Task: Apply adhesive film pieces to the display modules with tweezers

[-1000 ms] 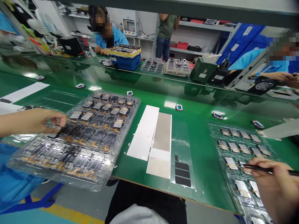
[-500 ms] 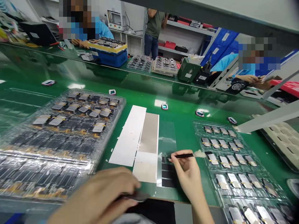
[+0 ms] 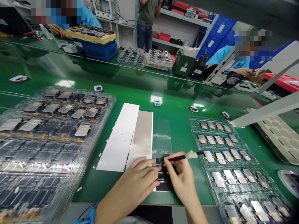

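Note:
My right hand [image 3: 181,169] is closed around black tweezers [image 3: 176,158] with a whitish wad wrapped near the far end. Their tip points at a clear sheet [image 3: 162,137] carrying black rectangular pieces [image 3: 164,186]. My left hand [image 3: 137,177] reaches over the sheet's left edge, with its index and middle fingers stretched toward the tweezer tip. Between its fingers and thumb a dark flat part [image 3: 161,179] with a shiny edge shows, mostly hidden by the hand. To the left lie a grey-beige backed sheet [image 3: 142,133] and a white sheet [image 3: 119,137].
A clear tray stack [image 3: 93,137] of display parts is at left; another tray [image 3: 207,180] of silver-backed parts is at right. Small framed pieces [image 3: 157,102] line the green table's back. A white post [image 3: 263,112] slants in from the right. Co-workers sit beyond the glass-like edge.
My left hand has moved right and forward, from the table's front edge onto the black pieces beside the tweezers. My right hand still holds the tweezers. The view has shifted slightly.

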The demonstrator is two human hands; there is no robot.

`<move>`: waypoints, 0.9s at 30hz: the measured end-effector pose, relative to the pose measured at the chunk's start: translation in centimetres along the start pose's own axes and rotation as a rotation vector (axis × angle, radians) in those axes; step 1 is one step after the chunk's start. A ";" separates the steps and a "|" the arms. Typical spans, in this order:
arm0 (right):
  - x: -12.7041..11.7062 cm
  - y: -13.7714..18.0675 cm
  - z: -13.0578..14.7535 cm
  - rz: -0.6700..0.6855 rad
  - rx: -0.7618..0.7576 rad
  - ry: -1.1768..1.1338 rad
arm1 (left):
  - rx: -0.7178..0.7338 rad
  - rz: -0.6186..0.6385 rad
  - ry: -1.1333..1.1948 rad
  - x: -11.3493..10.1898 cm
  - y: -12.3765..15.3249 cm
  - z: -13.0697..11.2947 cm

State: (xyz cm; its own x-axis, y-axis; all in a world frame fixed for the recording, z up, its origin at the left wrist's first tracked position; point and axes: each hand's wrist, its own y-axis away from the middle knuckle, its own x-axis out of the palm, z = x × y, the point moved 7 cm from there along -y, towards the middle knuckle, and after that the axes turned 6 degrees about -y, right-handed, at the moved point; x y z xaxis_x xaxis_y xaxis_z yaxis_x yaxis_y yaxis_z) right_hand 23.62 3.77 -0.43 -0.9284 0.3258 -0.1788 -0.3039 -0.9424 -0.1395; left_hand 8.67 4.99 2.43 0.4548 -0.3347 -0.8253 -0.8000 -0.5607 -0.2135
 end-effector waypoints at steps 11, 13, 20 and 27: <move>-0.8 0.0 0.3 -0.082 0.034 -0.103 | -0.006 -0.033 0.029 -0.3 0.0 0.0; -1.4 0.1 0.5 -0.130 0.056 -0.206 | -0.035 -0.098 0.057 -1.0 0.2 0.1; 0.5 1.9 2.4 -0.201 0.087 -0.534 | -0.228 -0.288 0.110 -2.1 1.4 1.6; 2.3 3.2 6.5 -0.216 -0.222 -0.379 | -0.272 -0.216 0.255 -1.9 1.1 1.6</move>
State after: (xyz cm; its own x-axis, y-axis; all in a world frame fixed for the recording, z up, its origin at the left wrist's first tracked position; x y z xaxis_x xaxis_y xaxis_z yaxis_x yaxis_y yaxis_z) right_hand 19.08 1.02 5.08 -0.8743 0.4226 0.2388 -0.4832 -0.8042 -0.3460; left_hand 6.27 6.25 2.93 0.7102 -0.3444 -0.6140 -0.5585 -0.8066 -0.1935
